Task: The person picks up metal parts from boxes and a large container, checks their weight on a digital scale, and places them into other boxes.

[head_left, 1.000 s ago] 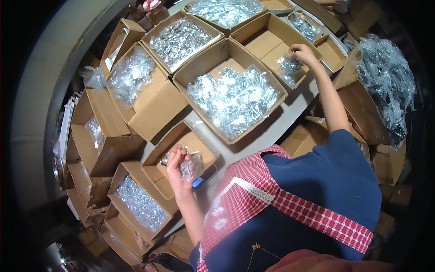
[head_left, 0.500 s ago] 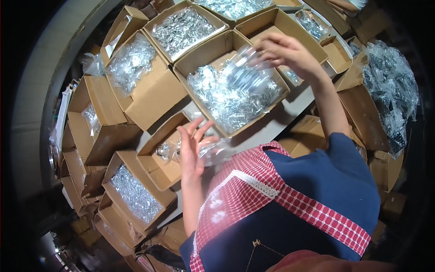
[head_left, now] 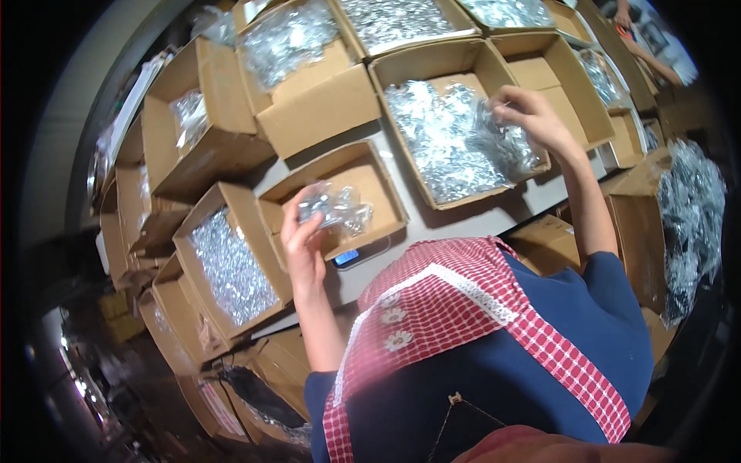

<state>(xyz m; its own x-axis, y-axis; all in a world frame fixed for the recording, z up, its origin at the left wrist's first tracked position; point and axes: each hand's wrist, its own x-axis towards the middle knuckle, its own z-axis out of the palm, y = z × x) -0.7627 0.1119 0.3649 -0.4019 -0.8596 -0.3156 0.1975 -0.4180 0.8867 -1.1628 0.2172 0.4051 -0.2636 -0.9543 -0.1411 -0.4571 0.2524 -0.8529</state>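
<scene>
My left hand (head_left: 302,235) is closed on a clear plastic bag (head_left: 336,207) with small parts in it, over a small open cardboard box (head_left: 386,166). My right hand (head_left: 532,117) is closed at the top of another clear plastic bag (head_left: 505,143). This second bag is blurred and looks dark with metal parts; it hangs over a larger cardboard box (head_left: 397,65). Inside that box lies a heap of shiny bagged metal parts (head_left: 436,139). The fingertips of the right hand are partly hidden.
A blue-lit display (head_left: 346,258) sits beside the small box. Left stands a box of small silvery parts (head_left: 231,266). More open boxes line the far side, one with clear bags (head_left: 289,46). Bulky plastic bags (head_left: 691,224) fill a box at right. Another person's arm (head_left: 652,58) shows far right.
The view has turned, so the boxes sit farther right. My left hand has gone from spread fingers to gripping a bag over the small box. My right hand has lowered its bag toward the heap.
</scene>
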